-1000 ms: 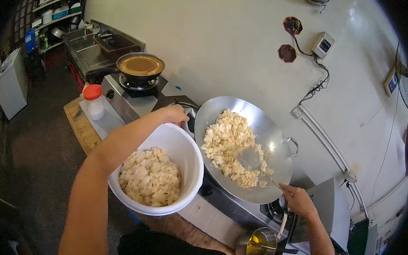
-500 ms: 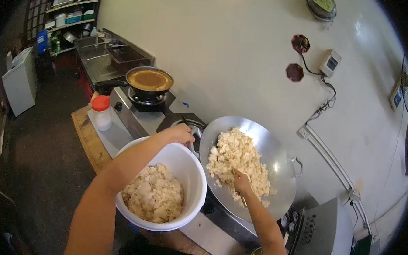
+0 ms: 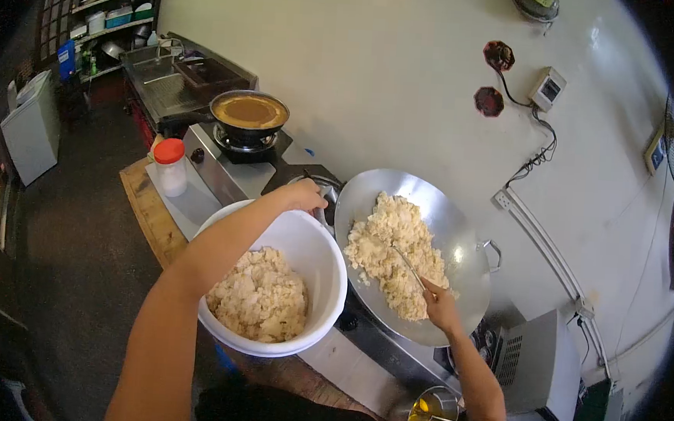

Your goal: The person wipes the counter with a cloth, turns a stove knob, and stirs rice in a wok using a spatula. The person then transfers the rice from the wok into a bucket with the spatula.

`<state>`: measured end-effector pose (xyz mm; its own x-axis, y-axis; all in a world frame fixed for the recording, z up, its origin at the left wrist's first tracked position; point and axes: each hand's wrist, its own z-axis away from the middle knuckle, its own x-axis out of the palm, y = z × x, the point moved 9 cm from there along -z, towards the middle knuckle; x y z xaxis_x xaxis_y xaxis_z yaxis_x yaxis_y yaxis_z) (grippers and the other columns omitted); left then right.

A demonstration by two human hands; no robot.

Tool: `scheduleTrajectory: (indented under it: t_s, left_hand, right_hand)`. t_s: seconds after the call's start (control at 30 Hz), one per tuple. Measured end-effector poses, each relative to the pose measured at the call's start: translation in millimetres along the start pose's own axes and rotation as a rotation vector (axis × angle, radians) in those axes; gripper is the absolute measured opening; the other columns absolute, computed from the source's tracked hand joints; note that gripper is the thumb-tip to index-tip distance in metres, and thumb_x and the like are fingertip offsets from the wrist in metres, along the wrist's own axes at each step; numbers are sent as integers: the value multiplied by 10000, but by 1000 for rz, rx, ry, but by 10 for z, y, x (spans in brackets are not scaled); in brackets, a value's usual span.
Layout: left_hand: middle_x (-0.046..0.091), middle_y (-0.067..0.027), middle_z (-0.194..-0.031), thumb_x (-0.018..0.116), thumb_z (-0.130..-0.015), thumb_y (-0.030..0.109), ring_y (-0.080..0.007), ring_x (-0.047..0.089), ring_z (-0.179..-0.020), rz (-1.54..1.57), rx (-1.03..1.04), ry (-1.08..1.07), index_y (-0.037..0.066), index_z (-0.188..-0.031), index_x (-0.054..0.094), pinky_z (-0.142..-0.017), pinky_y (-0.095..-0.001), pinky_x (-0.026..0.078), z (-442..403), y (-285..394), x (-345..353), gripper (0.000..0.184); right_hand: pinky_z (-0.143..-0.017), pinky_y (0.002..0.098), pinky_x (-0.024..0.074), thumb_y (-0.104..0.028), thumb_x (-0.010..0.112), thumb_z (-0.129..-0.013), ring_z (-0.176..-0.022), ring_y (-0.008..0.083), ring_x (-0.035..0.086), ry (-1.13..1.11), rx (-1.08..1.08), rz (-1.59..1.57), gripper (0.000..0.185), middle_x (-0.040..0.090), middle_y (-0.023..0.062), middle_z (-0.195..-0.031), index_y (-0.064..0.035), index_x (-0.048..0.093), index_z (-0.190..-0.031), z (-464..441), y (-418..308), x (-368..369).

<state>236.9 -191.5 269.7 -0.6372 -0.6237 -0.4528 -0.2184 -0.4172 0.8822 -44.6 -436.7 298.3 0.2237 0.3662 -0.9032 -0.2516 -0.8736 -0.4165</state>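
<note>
A large steel wok (image 3: 465, 257) holds a heap of pale rice (image 3: 400, 249). My right hand (image 3: 441, 306) is closed round the handle of a metal spatula (image 3: 408, 267), whose blade is sunk in that rice and hidden. My left hand (image 3: 305, 196) is closed at the wok's near-left handle, over the far rim of a white tub (image 3: 324, 287). My left forearm crosses above the tub, which has more rice (image 3: 260, 298) in it. The tub stands tilted against the wok's left side.
Behind the tub, a black pan (image 3: 249, 114) of brown liquid sits on a burner. A red-lidded jar (image 3: 171, 168) is at the left. A pot (image 3: 432, 417) with yellow liquid stands near my right forearm, beside a grey metal appliance (image 3: 547, 370).
My right hand and the spatula have moved from the wok's lower right edge into the rice, then drawn back a little. My left hand stays at the wok handle. The view has shifted.
</note>
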Motion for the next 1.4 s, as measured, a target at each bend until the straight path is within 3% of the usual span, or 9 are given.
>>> scheduleTrajectory:
  t_s: [0.2, 0.3, 0.53, 0.67, 0.77, 0.9, 1.03, 1.27, 1.4]
  left_hand:
    - [617, -153, -708, 602, -733, 199, -210, 600, -581, -14, -5, -8, -72, -823, 602, -538, -317, 473, 38, 33, -1, 285]
    - [620, -144, -712, 583, -745, 205, -206, 602, -606, -18, 4, -18, -64, -799, 611, -561, -318, 474, 70, 48, -16, 275]
    - [590, -229, -891, 432, -847, 293, -254, 607, -750, 301, -220, -166, -109, -951, 539, -648, -333, 484, 104, -121, -3, 428]
    - [542, -293, -977, 392, -872, 336, -289, 596, -824, 310, -215, -208, -165, -1029, 454, -676, -350, 485, 167, -86, 25, 528]
    - [558, -275, -957, 414, -864, 312, -282, 601, -794, 321, -177, -173, -148, -999, 487, -666, -348, 483, 156, -74, -10, 485]
    - [603, -221, -858, 446, -847, 258, -260, 609, -714, 187, -154, -121, -94, -905, 569, -633, -342, 476, 107, -68, -7, 377]
    - [589, -118, -679, 548, -784, 230, -175, 583, -569, -31, -44, -87, -23, -816, 568, -497, -290, 463, 55, 39, 34, 255]
    - [595, -113, -675, 585, -748, 189, -158, 574, -551, -56, -103, -47, -17, -807, 576, -491, -273, 456, 111, 78, 22, 214]
    - [602, -126, -675, 615, -698, 174, -179, 580, -563, -16, -140, -43, -32, -806, 599, -519, -300, 463, 87, 13, 39, 234]
  right_hand:
    - [-695, 358, 450, -104, 476, -817, -795, 336, 589, -20, -67, -59, 326, 577, 237, -887, -103, 516, -1140, 397, -420, -426]
    - [-608, 295, 436, -73, 472, -817, -592, 230, 561, 104, -223, 24, 315, 589, 168, -721, -73, 530, -1126, 634, -831, -686]
    - [-484, 357, 473, -100, 513, -752, -539, 260, 554, 8, -278, 615, 538, 540, 126, -729, -287, 404, -1245, 1081, -1573, -513]
    - [-480, 350, 484, -101, 498, -715, -634, 247, 566, -32, -517, 752, 621, 514, 171, -918, -309, 341, -1279, 1172, -1785, -193]
    - [-486, 345, 481, -113, 493, -750, -611, 253, 570, -70, -349, 726, 564, 539, 159, -848, -307, 366, -1263, 1096, -1757, -390]
    - [-513, 384, 473, -166, 458, -822, -594, 287, 579, -4, -165, 589, 390, 563, 135, -698, -281, 451, -1194, 949, -1311, -882]
    - [-619, 436, 477, -238, 453, -815, -684, 336, 590, -107, 118, 673, 284, 603, 163, -766, -219, 558, -1078, 816, -669, -1363]
    - [-714, 400, 461, -233, 441, -788, -759, 315, 590, -714, 579, 559, 287, 611, 156, -859, -165, 598, -1018, 856, 464, -1253]
    - [-720, 386, 467, -195, 440, -768, -748, 327, 587, -576, 67, 601, 303, 612, 165, -830, -122, 592, -1020, 345, 1066, -422]
